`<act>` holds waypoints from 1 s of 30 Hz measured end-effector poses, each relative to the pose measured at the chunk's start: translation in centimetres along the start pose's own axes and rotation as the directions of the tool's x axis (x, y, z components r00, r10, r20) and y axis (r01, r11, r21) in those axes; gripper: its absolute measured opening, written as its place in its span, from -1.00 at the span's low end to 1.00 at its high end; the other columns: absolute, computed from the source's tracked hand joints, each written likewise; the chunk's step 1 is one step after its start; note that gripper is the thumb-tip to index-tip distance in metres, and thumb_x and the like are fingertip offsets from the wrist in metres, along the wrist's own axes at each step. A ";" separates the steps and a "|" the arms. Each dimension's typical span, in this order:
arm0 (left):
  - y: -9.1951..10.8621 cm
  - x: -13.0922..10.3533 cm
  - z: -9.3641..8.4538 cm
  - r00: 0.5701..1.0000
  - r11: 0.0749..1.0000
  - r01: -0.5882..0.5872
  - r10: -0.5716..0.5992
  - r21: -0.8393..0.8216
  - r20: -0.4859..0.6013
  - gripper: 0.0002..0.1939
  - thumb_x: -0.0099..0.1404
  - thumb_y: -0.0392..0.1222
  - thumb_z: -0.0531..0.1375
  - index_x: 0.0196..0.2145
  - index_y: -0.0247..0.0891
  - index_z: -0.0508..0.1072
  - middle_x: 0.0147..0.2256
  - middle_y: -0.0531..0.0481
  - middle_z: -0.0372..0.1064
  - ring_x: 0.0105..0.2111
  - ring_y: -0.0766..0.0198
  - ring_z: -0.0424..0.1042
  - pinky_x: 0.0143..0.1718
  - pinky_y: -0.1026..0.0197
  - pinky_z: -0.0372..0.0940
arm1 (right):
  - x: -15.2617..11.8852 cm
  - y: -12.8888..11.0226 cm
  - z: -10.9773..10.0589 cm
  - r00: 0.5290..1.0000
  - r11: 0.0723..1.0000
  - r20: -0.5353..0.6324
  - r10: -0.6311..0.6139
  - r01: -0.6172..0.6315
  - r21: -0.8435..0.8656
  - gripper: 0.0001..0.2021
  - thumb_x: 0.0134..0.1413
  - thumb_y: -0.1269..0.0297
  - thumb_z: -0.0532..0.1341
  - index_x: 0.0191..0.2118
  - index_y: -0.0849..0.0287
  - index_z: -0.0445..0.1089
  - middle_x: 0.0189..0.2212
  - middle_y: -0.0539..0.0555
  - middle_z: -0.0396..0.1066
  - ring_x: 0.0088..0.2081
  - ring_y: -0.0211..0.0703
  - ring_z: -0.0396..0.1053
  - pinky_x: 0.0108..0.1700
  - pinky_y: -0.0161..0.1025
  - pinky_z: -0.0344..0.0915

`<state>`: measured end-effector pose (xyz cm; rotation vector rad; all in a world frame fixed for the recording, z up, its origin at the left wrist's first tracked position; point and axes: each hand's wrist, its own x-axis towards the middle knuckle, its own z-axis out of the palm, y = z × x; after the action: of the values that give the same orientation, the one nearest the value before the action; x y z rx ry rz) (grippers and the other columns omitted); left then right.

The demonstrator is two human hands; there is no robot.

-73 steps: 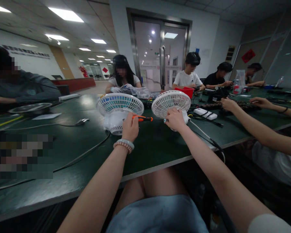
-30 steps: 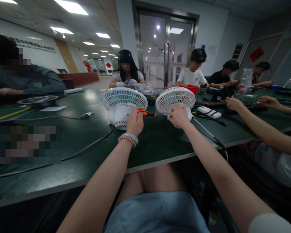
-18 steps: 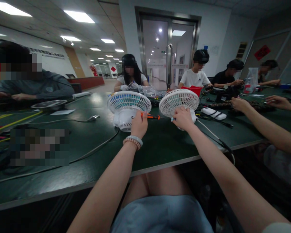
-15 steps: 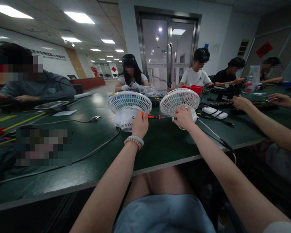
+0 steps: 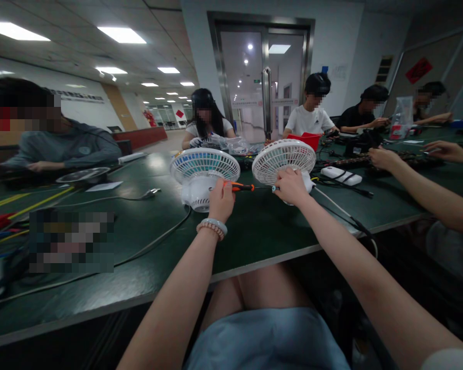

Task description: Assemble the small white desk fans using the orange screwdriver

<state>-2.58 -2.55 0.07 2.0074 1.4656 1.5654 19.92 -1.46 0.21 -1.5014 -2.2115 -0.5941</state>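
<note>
Two white fans stand side by side on the green table. My left hand [image 5: 221, 199] is closed around the handle of an orange and black screwdriver [image 5: 244, 187], in front of the base of the left fan [image 5: 205, 165]. The screwdriver's shaft points right, toward my right hand [image 5: 291, 186]. Pinched in the fingers of my right hand is a small pale blue-tipped piece [image 5: 274, 189] at the shaft's end, too small to name. This hand is in front of the right fan [image 5: 284, 159] and hides part of its base.
A white power strip [image 5: 341, 176] with black cable lies to the right. Grey cords [image 5: 154, 237] cross the table [image 5: 146, 267] on the left. Behind the fans is a red bin [image 5: 308, 140]. Several people sit around; a neighbour's hands [image 5: 384, 156] work at the right.
The whole view has shifted slightly. Both hands keep their hold, and the fans and screwdriver stay in nearly the same arrangement.
</note>
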 end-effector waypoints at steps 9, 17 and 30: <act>0.4 0.2 0.1 0.994 0.988 -0.083 0.091 0.130 -0.059 -0.67 0.32 0.02 -0.14 -0.41 -0.23 0.23 -0.62 0.09 0.18 -0.61 0.37 0.20 -0.55 0.29 0.07 | 0.0 0.1 -0.1 1.000 1.000 0.016 0.001 -0.002 0.009 -0.75 0.05 0.19 0.10 -0.32 0.15 0.49 -0.13 0.17 0.31 -0.04 0.08 0.08 -0.09 0.00 -0.03; -0.1 0.4 0.4 0.984 0.983 -0.146 0.156 0.115 -0.090 -0.70 0.31 0.01 -0.09 -0.31 -0.22 0.30 -0.56 0.09 0.19 -0.57 0.37 0.22 -0.51 0.29 0.10 | -0.1 0.3 -0.3 1.000 1.000 0.020 -0.008 0.008 0.007 -0.74 0.05 0.18 0.10 -0.28 0.14 0.50 -0.11 0.18 0.30 -0.04 0.08 0.07 -0.08 0.00 -0.03; -0.8 0.6 1.0 0.988 0.996 -0.092 0.093 0.014 -0.124 -0.70 0.30 0.00 -0.08 -0.34 -0.24 0.29 -0.58 0.09 0.18 -0.60 0.38 0.19 -0.54 0.28 0.09 | 0.0 0.5 -0.1 1.000 1.000 -0.006 -0.018 0.019 0.014 -0.75 0.05 0.20 0.10 -0.30 0.16 0.49 -0.13 0.18 0.30 -0.05 0.09 0.07 -0.09 0.01 -0.03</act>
<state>-2.27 -1.30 -0.45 2.0430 1.4426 1.7535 20.37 -1.30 0.33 -1.4719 -2.2230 -0.5865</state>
